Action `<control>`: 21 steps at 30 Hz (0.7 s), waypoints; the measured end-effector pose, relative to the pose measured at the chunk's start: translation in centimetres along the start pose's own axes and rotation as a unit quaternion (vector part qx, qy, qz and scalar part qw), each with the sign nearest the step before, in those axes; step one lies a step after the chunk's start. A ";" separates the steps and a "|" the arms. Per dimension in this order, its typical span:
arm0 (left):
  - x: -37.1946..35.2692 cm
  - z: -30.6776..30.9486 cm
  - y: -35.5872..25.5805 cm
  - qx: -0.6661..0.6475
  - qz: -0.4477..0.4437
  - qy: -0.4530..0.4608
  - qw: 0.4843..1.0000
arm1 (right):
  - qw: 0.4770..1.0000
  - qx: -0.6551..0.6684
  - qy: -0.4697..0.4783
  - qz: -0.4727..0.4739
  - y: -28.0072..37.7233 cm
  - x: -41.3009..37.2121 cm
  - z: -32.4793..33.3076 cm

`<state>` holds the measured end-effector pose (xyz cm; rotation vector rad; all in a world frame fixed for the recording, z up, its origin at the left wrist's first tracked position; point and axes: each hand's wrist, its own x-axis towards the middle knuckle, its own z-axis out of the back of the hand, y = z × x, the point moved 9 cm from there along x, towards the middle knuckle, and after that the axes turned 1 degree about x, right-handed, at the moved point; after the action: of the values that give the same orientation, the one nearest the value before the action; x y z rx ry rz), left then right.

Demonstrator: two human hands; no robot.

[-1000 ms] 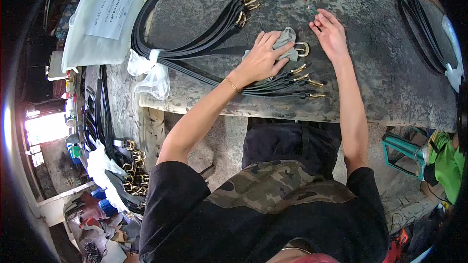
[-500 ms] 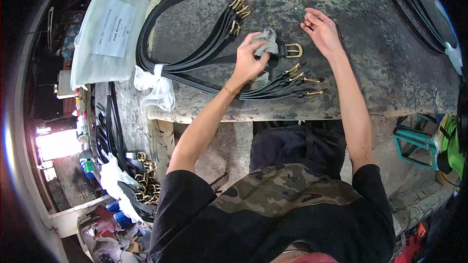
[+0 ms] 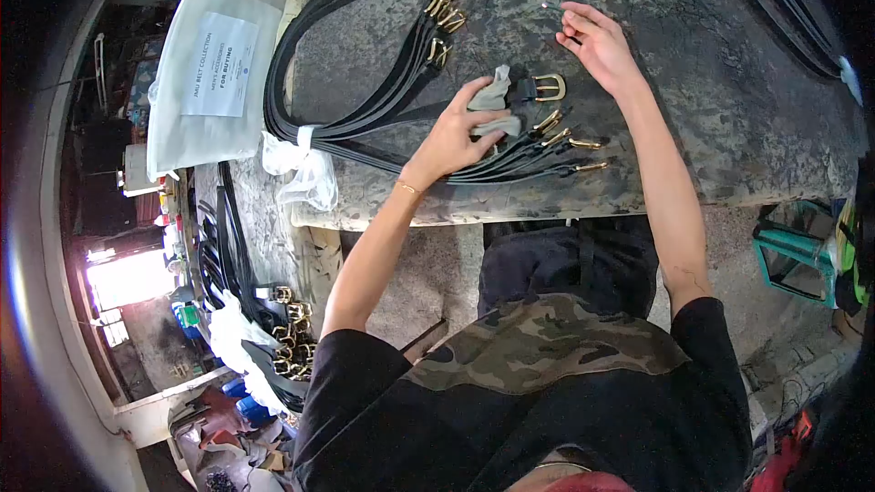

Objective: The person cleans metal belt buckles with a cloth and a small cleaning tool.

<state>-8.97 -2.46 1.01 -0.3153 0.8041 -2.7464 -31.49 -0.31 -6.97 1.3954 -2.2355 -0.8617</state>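
Left hand (image 3: 451, 138), fingers spread, holds grey cloth (image 3: 492, 94) at belt (image 3: 412, 117); belt runs left to right, gold buckle (image 3: 563, 87) just right of cloth. Right hand (image 3: 603, 53) far-right of buckle, fingers curled; cannot tell if pinching.

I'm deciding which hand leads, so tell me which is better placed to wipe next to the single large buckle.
The left hand, I'd judge: its grip has the grey cloth just beside that buckle. The right hand is raised beyond, without a cloth.
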 end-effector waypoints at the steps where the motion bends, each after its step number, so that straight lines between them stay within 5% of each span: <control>1: -0.1 0.3 0.5 0.002 0.000 -0.003 1.000 | 1.000 0.000 0.004 0.000 0.0 0.1 -0.1; 4: -0.9 1.8 5.9 -0.336 0.081 -0.161 0.924 | 1.000 0.011 0.002 -0.007 -0.1 0.1 0.1; 7: -2.4 0.1 9.9 -0.339 0.288 -0.145 0.884 | 1.000 -0.004 -0.005 -0.005 -0.1 0.1 0.1; 10: 0.0 1.1 4.0 -0.097 0.089 -0.125 0.983 | 1.000 -0.009 -0.004 -0.004 0.0 0.1 0.1; 14: 0.9 -2.1 0.0 0.127 -0.002 -0.031 0.991 | 1.000 -0.004 0.001 -0.004 0.0 -0.1 0.0; 21: 0.3 -1.9 -0.8 0.068 -0.054 0.019 0.996 | 1.000 -0.001 -0.002 -0.003 0.1 -0.3 -0.1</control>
<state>-9.98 -0.98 -0.11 -0.2871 0.6223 -2.8992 -31.40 -0.01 -6.81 1.4017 -2.2337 -0.8708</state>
